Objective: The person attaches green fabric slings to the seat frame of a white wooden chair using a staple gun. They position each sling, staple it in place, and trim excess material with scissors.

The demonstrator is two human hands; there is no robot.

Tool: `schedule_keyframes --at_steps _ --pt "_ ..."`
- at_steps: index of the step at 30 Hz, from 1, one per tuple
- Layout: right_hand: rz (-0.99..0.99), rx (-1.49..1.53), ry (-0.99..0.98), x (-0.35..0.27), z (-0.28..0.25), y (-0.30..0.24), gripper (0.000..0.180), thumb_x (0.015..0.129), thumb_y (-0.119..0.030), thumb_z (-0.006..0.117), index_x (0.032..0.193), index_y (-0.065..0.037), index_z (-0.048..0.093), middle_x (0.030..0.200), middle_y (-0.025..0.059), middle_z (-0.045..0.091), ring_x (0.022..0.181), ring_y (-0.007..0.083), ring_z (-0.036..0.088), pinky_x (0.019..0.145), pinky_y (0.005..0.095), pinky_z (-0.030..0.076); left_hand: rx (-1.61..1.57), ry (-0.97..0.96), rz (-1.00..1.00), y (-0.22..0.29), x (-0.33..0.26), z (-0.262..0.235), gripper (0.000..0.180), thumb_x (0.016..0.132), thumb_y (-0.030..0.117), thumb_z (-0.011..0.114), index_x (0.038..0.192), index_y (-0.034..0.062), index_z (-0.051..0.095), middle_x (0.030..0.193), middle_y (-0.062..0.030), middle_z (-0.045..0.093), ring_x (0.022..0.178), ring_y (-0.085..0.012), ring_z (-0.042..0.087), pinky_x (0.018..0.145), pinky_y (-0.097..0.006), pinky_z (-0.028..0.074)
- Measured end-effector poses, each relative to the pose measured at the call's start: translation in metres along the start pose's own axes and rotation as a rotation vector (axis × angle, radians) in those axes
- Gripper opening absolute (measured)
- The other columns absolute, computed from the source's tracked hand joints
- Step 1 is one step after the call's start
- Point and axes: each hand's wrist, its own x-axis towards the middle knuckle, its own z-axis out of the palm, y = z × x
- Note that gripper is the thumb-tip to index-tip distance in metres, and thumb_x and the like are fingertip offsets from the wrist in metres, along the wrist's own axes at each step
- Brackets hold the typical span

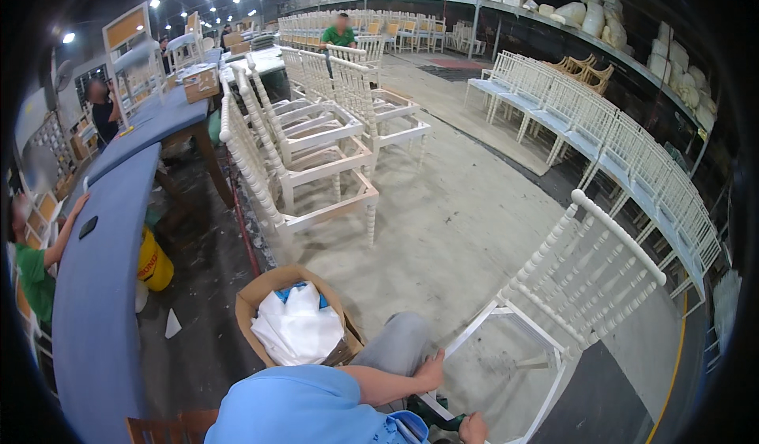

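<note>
Left hand (431, 371) fingers grip the white chair frame (553, 302) seat rail, right hand (473, 428) fingers closed at its corner; judged best: keep frame steady on floor

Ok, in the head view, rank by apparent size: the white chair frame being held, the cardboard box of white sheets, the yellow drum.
1. White spindle-back chair frame, though it is nearest the camera.
2. Brown cardboard box.
3. Yellow drum, partly hidden by the blue table.

Light blue short-sleeved shirt (304, 404) across lower frame, plain, no visible print. Grey trousers (399, 345) over raised knee. Forearms bare below sleeve. Left hand (432, 370) and right hand (473, 428) bare: no gloves, rings or watch seen.
</note>
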Motion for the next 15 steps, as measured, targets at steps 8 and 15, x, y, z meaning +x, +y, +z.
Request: schedule_keyframes --at_steps 8,15 --pt "0.026 0.222 0.138 -0.005 -0.003 0.016 0.047 0.102 -0.039 0.053 0.122 0.002 0.065 0.118 0.0317 0.067 0.114 0.049 0.062 0.098 0.0543 0.049 0.092 0.091 0.226 0.007 -0.008 0.01 0.072 0.096 0.014 0.054 0.162 0.0144 0.025 0.145 -0.0341 0.046 0.125 -0.0517 0.055 0.106 -0.054 0.047" --pt "-0.199 0.741 0.305 -0.011 -0.042 -0.052 0.024 0.088 -0.021 0.073 0.098 0.0 0.073 0.094 0.0196 0.074 0.086 0.0291 0.072 0.081 0.0412 0.055 -0.187 -0.2 0.48 0.019 -0.05 -0.007 0.036 0.099 0.032 0.065 0.127 0.0083 0.066 0.114 -0.0187 0.073 0.106 -0.0354 0.07 0.091 -0.044 0.054"
